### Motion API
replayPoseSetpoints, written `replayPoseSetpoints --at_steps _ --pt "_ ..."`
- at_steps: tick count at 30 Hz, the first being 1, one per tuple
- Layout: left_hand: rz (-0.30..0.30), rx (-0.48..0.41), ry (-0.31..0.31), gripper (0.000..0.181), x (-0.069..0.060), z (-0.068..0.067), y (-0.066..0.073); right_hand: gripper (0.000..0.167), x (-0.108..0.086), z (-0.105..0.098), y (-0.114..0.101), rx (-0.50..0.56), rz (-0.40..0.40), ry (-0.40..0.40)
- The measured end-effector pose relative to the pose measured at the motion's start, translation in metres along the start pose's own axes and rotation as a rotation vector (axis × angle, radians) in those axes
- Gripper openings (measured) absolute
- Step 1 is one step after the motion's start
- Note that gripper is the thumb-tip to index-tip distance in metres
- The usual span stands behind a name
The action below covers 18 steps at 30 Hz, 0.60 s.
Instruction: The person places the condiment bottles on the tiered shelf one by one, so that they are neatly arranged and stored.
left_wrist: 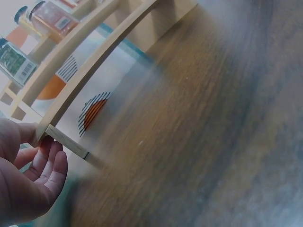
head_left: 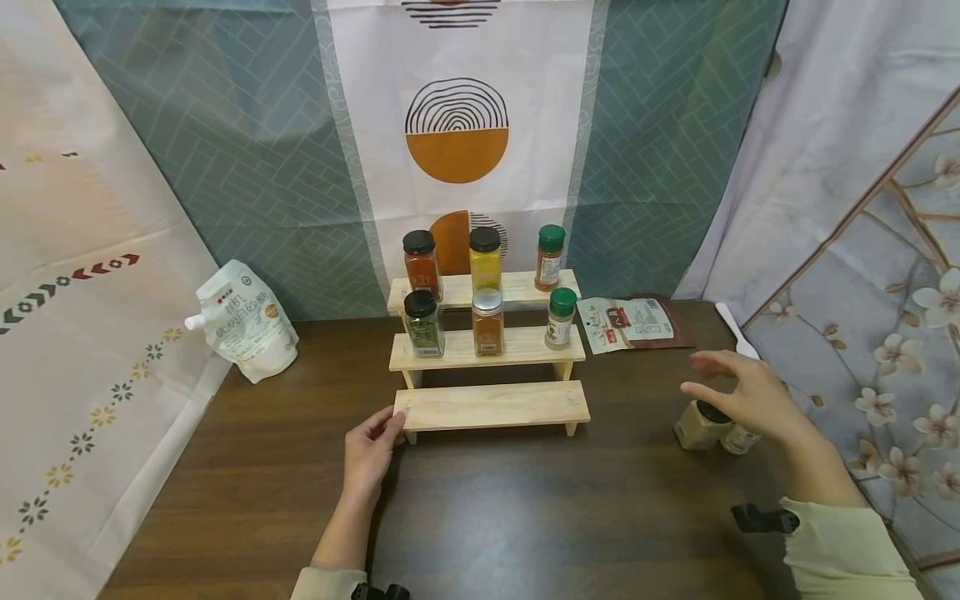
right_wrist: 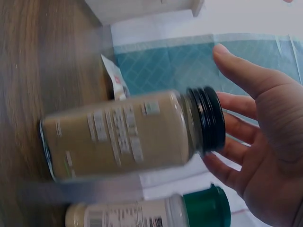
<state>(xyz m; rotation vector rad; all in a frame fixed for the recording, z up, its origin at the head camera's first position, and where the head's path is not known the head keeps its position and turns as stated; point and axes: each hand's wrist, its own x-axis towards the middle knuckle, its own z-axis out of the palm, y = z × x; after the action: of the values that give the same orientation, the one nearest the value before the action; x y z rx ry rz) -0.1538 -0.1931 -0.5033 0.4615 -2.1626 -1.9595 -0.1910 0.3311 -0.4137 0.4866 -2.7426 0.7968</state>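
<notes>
My left hand (head_left: 367, 457) pinches the left end of the lowest step of a three-step wooden spice rack (head_left: 491, 406). In the left wrist view, the thumb is on the step's end and the fingers curl beneath. At the right, my right hand (head_left: 761, 402) hovers around the black lid of a square jar of beige powder (right_wrist: 118, 137), thumb spread wide from the fingers. The right wrist view shows the fingers behind the lid, the thumb apart from it. Close beside this jar stands a green-capped spice bottle (right_wrist: 208, 208), partly hidden by the hand in the head view.
The upper two steps bear several spice jars, among them a yellow one (head_left: 485, 265) and a silver-lidded one (head_left: 487, 325). A flat packet (head_left: 628, 323) lies right of the rack, near a white spoon (head_left: 735, 329). A white spouted pouch (head_left: 247, 321) leans at the left.
</notes>
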Motion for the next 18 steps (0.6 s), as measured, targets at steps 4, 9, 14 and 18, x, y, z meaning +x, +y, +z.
replayPoseSetpoints --at_steps 4,9,14,18 --pt "-0.003 0.001 -0.001 0.034 -0.001 0.0 0.0 0.051 -0.007 -0.005 0.006 -0.017 -0.004 -0.062" --pt "-0.005 0.003 -0.006 0.036 -0.001 0.0 0.0 0.055 -0.016 -0.01 0.01 0.0 0.002 -0.144" --pt "-0.005 0.005 -0.005 0.036 -0.001 -0.001 -0.001 0.06 -0.021 -0.013 0.013 0.036 0.004 -0.188" --pt "-0.001 0.008 -0.002 0.035 -0.001 0.0 -0.001 0.059 -0.02 -0.013 0.015 0.015 -0.039 -0.175"
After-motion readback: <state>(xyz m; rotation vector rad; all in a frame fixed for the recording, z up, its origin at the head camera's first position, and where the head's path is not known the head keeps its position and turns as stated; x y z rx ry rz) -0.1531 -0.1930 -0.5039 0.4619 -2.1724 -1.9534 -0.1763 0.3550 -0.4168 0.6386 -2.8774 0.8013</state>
